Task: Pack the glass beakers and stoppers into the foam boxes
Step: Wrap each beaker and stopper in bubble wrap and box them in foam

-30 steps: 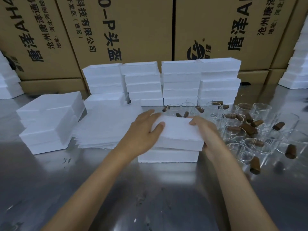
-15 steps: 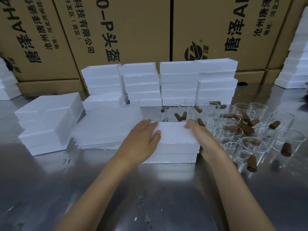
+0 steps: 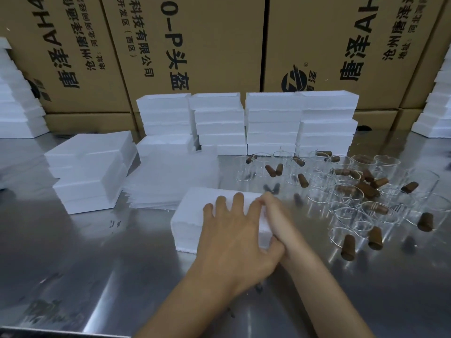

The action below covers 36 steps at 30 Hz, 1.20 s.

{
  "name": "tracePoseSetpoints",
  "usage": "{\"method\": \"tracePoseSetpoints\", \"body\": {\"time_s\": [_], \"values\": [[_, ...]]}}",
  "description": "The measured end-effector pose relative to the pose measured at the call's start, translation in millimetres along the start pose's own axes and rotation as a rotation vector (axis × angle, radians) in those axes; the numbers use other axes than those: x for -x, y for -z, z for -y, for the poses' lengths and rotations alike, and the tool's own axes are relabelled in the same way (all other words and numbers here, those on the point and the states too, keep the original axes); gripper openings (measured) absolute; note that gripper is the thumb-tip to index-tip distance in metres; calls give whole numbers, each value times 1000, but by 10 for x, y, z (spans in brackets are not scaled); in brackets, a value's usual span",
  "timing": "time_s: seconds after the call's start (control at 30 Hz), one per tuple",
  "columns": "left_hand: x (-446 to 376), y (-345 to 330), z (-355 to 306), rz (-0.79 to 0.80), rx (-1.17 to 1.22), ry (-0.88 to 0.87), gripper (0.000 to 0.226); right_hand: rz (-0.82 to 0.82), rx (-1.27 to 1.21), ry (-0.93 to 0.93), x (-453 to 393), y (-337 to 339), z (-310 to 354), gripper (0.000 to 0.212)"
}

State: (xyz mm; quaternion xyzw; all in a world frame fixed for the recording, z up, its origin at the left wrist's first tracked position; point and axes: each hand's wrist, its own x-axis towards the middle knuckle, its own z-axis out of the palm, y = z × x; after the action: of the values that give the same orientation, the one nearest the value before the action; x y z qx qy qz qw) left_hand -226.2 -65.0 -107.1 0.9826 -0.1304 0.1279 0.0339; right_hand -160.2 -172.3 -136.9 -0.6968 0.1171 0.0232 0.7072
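Both hands press a closed white foam box (image 3: 195, 217) near centre on the steel counter (image 3: 97, 276), left hand (image 3: 234, 235) fingers spread flat, right hand (image 3: 275, 215) fingers gripping its right edge; seemingly sealing it, next fetching another from the far stacked white foam boxes (image 3: 271, 123) for the clear glass beakers (image 3: 346, 191) and brown stoppers (image 3: 366, 189) at right.

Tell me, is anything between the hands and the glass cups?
Nothing visible. Both the left hand and right hand rest on the foam box; bare metal table lies between them and the beakers.

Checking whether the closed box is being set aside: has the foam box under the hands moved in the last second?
Yes. The foam box slid left and nearer, away from the beakers, which stayed put.
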Motion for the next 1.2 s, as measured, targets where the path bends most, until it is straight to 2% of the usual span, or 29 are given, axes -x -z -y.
{"method": "tracePoseSetpoints", "body": {"time_s": [0.17,0.23,0.53,0.7,0.9,1.07,1.2], "values": [[13,-23,336,5,-232,222,57,338,-128,-77,123,-320,-68,29],[54,-33,514,11,-250,291,58,422,-145,-71,118,-426,-86,39],[332,96,1503,-44,-289,578,62,389,-214,-89,58,-429,-130,42],[299,26,2062,-58,-296,584,61,398,-221,-80,49,-423,-143,39],[103,-6,2776,-43,-120,470,71,408,-204,-80,21,-423,-139,30],[-84,-72,3061,-73,-103,399,74,403,-205,-93,-16,-421,-118,28],[-244,-102,3135,-48,-169,424,75,410,-216,-106,-27,-413,-105,29]]}}
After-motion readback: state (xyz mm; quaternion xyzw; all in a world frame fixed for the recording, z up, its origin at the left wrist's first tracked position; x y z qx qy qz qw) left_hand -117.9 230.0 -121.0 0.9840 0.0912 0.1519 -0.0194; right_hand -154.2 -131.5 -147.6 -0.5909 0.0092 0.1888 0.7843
